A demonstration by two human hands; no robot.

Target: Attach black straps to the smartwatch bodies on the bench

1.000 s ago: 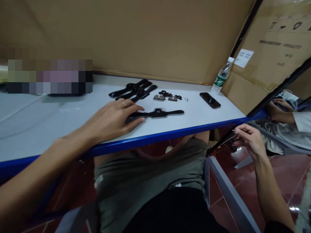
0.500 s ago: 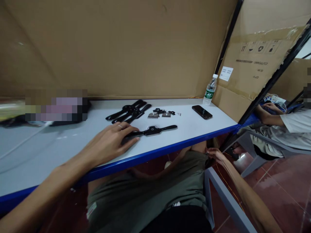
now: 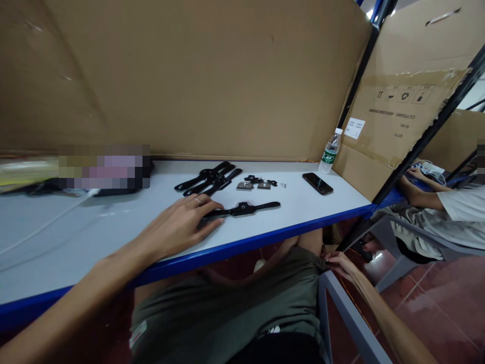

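My left hand (image 3: 189,217) rests on the white table with its fingers closed around one handle of a black spokeshave body (image 3: 243,208). The spokeshave lies flat near the table's front edge, its other handle pointing right. Just behind that hand, several more black spokeshave bodies (image 3: 208,181) lie side by side. Past the held one are two flat metal blades (image 3: 244,186), small black clamp pieces (image 3: 272,183) and tiny screws (image 3: 283,186). Below the table edge, my right hand (image 3: 341,264) is beside my right thigh at the shorts' hem, fingers pinched; what they grip is too small to make out.
A phone (image 3: 317,183) and a water bottle (image 3: 330,151) stand toward the right end of the table (image 3: 151,242). Cardboard walls (image 3: 212,81) close off the back and right. A blurred-out bundle and white cable (image 3: 49,222) are at left. Another person (image 3: 454,202) sits far right.
The camera view has tilted slightly, so the scene sits a little lower and further right. My left hand stays on the spokeshave; my right hand remains by my thigh.
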